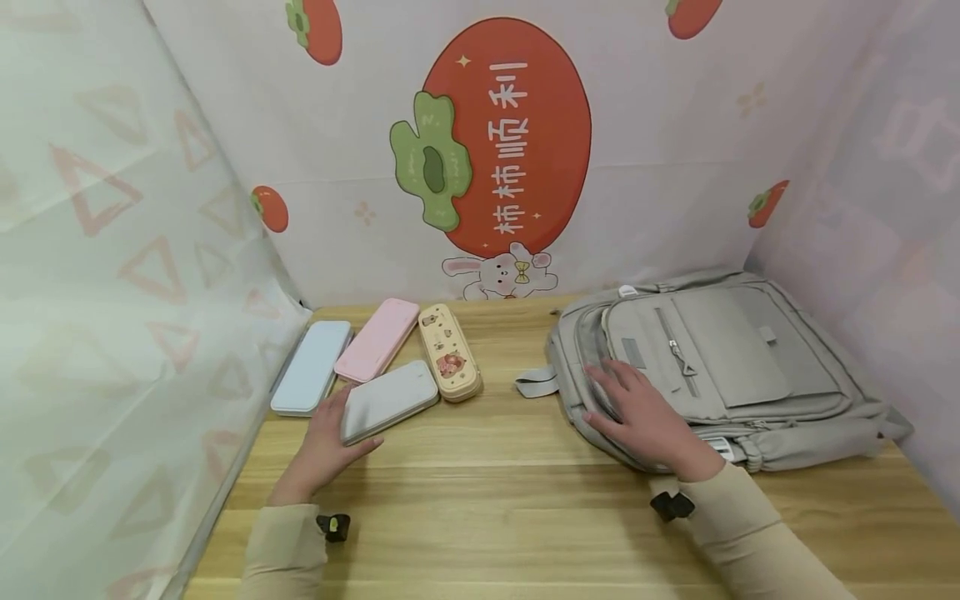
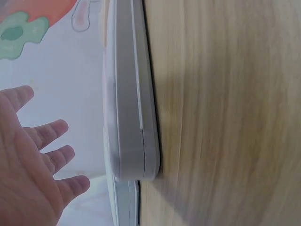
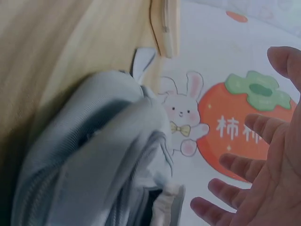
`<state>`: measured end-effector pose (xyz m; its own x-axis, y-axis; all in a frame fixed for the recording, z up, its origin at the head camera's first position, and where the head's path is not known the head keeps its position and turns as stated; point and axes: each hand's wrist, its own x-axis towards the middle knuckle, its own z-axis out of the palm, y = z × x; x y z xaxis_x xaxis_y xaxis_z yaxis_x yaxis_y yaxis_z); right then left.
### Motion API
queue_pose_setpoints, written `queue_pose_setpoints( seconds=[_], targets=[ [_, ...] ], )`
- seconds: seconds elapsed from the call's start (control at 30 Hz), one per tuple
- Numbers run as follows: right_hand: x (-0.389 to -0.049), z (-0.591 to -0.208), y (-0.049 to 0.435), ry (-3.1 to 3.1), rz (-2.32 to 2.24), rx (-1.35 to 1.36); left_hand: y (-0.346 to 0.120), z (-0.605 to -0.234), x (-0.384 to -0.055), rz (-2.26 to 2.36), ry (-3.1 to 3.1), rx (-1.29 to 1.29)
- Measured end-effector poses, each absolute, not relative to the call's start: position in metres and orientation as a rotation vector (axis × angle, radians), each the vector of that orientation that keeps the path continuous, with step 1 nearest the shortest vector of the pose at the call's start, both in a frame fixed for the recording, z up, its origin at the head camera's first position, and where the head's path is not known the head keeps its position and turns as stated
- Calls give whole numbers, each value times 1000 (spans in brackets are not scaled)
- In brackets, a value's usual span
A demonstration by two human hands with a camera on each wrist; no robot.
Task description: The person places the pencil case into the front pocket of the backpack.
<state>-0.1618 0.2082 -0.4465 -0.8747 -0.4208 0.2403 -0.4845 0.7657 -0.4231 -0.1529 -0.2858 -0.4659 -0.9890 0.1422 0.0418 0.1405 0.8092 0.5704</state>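
My left hand (image 1: 326, 446) is at the near left end of a white pencil case (image 1: 390, 400), fingers spread and relaxed. In the left wrist view that hand (image 2: 28, 165) shows its fingers apart, with the side of the white case (image 2: 129, 117) beside it. Over the top end of a grey backpack (image 1: 720, 342) lying flat, my right hand (image 1: 641, 417) hovers with loosely spread fingers. The right wrist view has the hand (image 3: 268, 160) holding nothing, with the bag's top (image 3: 108, 141) next to it, partly gaping along a zip.
Behind the white case lie a light blue case (image 1: 313, 367), a pink case (image 1: 377, 340) and a cream case with bear pictures (image 1: 450, 354). A grey fabric loop (image 1: 537, 382) sticks out from the backpack. Printed cloth walls (image 1: 637, 208) enclose the wooden table (image 1: 480, 500).
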Motion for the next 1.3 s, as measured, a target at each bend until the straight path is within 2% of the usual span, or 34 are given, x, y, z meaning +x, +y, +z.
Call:
queue_pose_setpoints(
  seconds=[0.37,0.93,1.3],
  targets=[
    [-161,-442,235,-2934,870,338,-314,-471,-153,1050,2936,76],
    [-176,-444,244,-2906,1067,267,-322,-475,-163,1338,2652,-250],
    [-184,-445,243,-2911,1149,193,-329,-488,-167,1514,2524,-332]
  ],
)
